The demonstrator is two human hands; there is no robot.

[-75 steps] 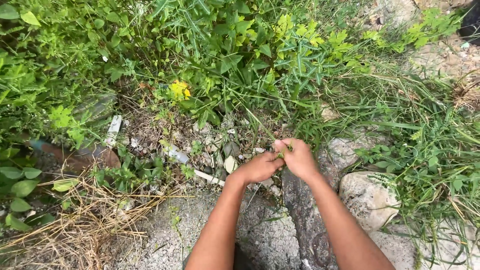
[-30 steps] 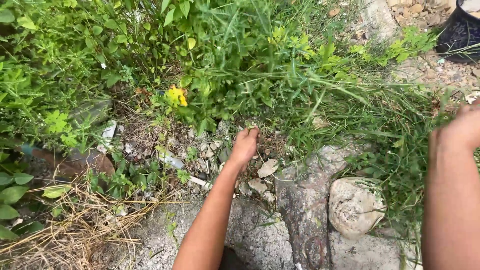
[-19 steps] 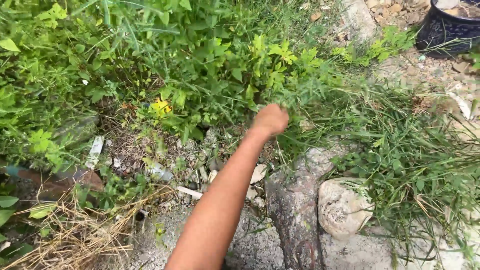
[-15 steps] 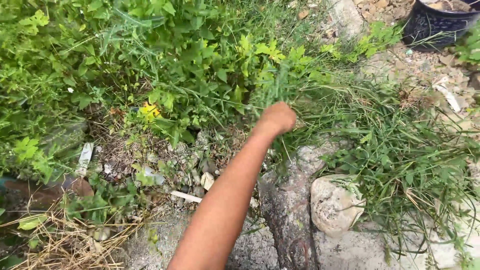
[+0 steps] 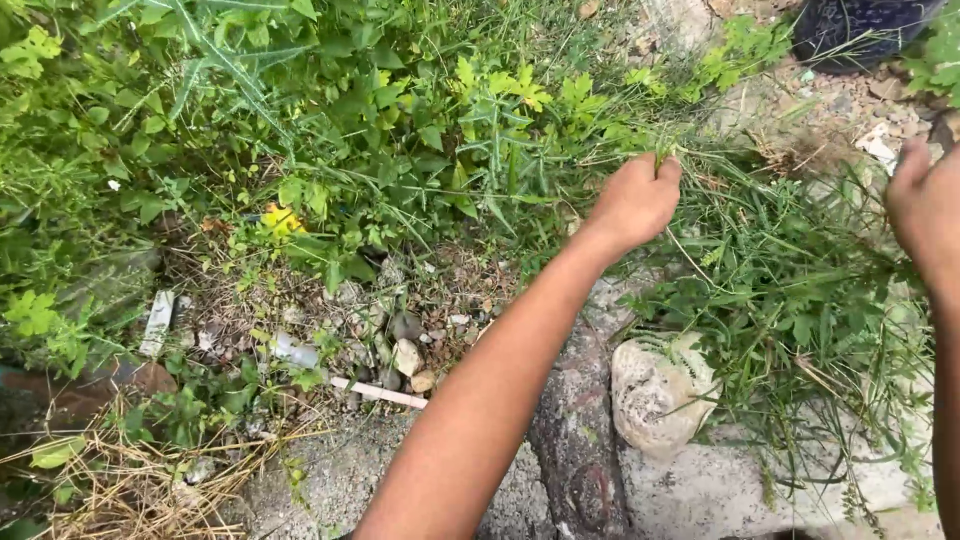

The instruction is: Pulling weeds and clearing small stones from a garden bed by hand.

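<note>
Fingers of the left hand (image 5: 634, 199) curled tight around a bunch of grass stems (image 5: 700, 175), knuckles toward the camera, thumb tip up at the top edge of the fist. Grip sits low on the stems, near where they leave the ground — probably for purchase close to the roots. Arm stretched out long across the rocks to get there.

Right hand (image 5: 925, 205) at the right frame edge, raised above the grass, back of hand to the camera. Fingers look loosely bent with nothing visible in them, but the palm side is hidden, so I cannot tell for sure.

The gripped grass is in the patch between the two hands, just past the rock edge: thin, long, wiry blades, some dry and straw-coloured, leaning rightward in a tangle.

Surroundings:
- pale rounded stone (image 5: 660, 385), rough, chalky, under the left forearm's right side
- dark cracked rock slab (image 5: 575, 440) beside it, coarse grain
- broad-leaf weeds (image 5: 400, 110) behind, soft green, one yellow leaf (image 5: 280, 217)
- gravel and small pebbles (image 5: 405, 345) in a bare spot, with a thin white stick (image 5: 378, 393) lying flat
- dry straw clump (image 5: 130, 470) bottom left
- dark pot (image 5: 860, 25) top right, partly cut off
</note>
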